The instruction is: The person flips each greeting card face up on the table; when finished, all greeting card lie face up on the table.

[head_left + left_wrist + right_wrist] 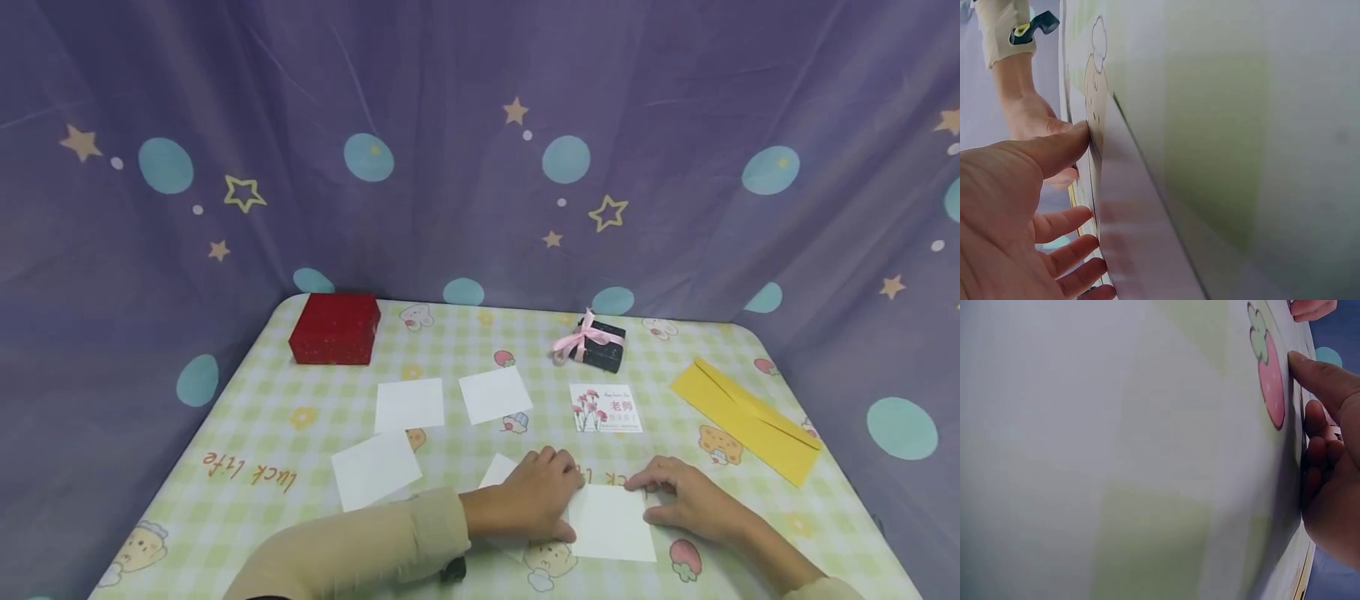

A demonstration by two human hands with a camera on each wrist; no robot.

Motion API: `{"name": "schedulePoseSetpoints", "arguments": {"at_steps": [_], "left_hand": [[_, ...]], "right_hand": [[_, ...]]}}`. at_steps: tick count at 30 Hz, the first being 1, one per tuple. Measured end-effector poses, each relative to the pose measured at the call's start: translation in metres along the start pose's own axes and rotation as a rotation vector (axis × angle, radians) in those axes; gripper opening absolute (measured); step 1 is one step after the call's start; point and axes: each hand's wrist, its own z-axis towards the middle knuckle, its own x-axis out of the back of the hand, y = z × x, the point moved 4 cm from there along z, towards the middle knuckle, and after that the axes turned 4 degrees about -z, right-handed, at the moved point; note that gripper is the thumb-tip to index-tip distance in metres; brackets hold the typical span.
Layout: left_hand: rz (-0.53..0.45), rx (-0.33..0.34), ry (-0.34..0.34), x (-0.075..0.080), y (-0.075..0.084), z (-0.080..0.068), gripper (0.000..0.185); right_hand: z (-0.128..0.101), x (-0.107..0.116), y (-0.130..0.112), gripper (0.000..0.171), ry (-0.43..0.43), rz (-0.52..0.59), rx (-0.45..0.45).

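A white square card (613,529) lies on the table between my two hands. My left hand (534,498) touches its left side, thumb near the lower edge and fingertips at the upper left corner. Beneath this hand, partly covered, lies a second white card (495,473); the left wrist view shows a pale card edge (1135,231) close to the spread fingers. At the other side, my right hand (693,500) rests with index fingertip by the upper right corner and thumb on the right edge. In the right wrist view its thumb (1322,378) reaches out straight, other fingers bent against the table.
More white cards (410,404) lie left of centre. Beyond my hands is a flower-printed card (592,412), with a black gift box (603,354) tied in pink ribbon behind it. A yellow envelope (746,421) lies right; a red box (335,329) stands back left.
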Motion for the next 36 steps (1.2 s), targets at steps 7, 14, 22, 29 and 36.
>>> {"name": "schedulePoseSetpoints", "arguments": {"at_steps": [7, 14, 22, 29, 36], "left_hand": [[-0.022, 0.026, -0.005, 0.0007, -0.0006, 0.0027, 0.076], [-0.052, 0.021, -0.012, -0.0015, -0.0004, 0.0038, 0.075], [-0.079, 0.052, -0.045, 0.0015, 0.0039, 0.0066, 0.073], [-0.088, 0.079, -0.065, 0.0014, 0.0032, 0.0082, 0.077], [-0.07, 0.079, -0.064, 0.0012, 0.0042, 0.0081, 0.078]], "right_hand": [[0.0011, -0.0022, -0.0016, 0.035, 0.002, 0.03, -0.036], [-0.0022, -0.0049, -0.0009, 0.035, 0.037, 0.019, -0.043], [-0.0043, -0.0084, -0.0033, 0.033, 0.082, 0.038, 0.006], [-0.0039, -0.0067, -0.0039, 0.038, 0.061, -0.047, -0.047], [0.0001, -0.008, -0.0051, 0.044, 0.057, -0.055, -0.148]]}}
